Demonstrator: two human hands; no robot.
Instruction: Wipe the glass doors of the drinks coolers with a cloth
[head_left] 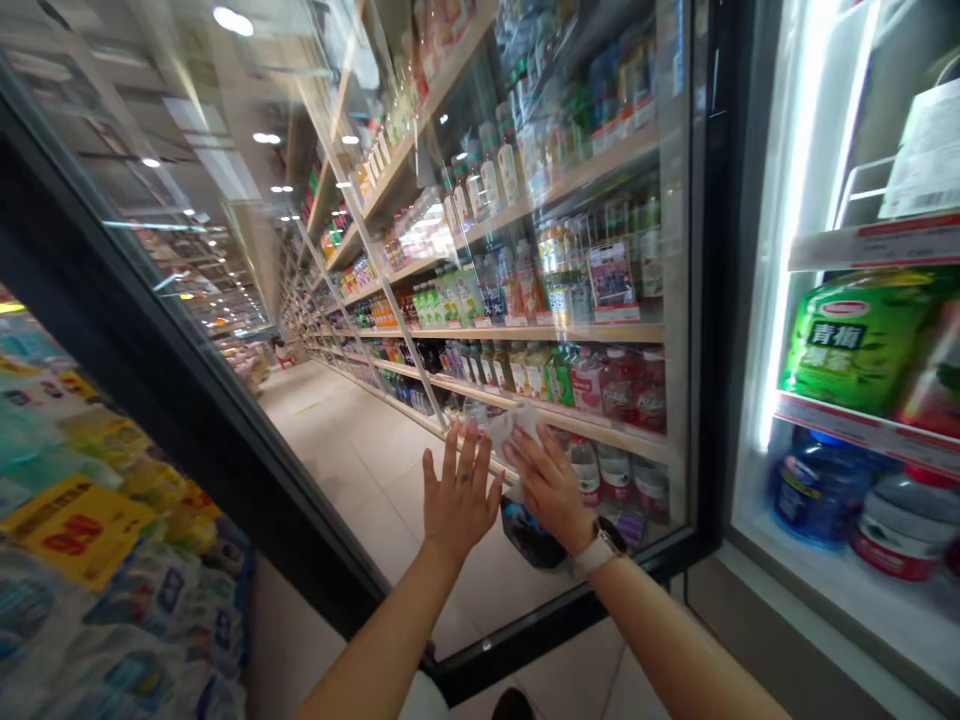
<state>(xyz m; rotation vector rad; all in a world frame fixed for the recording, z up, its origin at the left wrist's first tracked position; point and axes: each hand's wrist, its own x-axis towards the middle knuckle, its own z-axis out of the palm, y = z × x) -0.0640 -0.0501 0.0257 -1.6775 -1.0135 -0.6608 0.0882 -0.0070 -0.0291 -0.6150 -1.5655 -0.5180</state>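
Observation:
My left hand (459,490) lies flat against a glass cooler door (390,470), its fingers spread and nothing in it. Right beside it, my right hand (547,485) presses a crumpled white cloth (514,430) onto the same pane. A pale watch (600,545) sits on my right wrist. The door's black metal frame (540,625) runs just below both hands. A dark object (531,535) shows beneath them, and I cannot tell what it is.
To the right, the open cooler's shelves (870,430) hold a green bag and blue-capped bottles. Long shelves of bottled drinks (525,335) line a tiled aisle (352,440) beyond the glass. Colourful packaged goods (97,520) fill the lower left.

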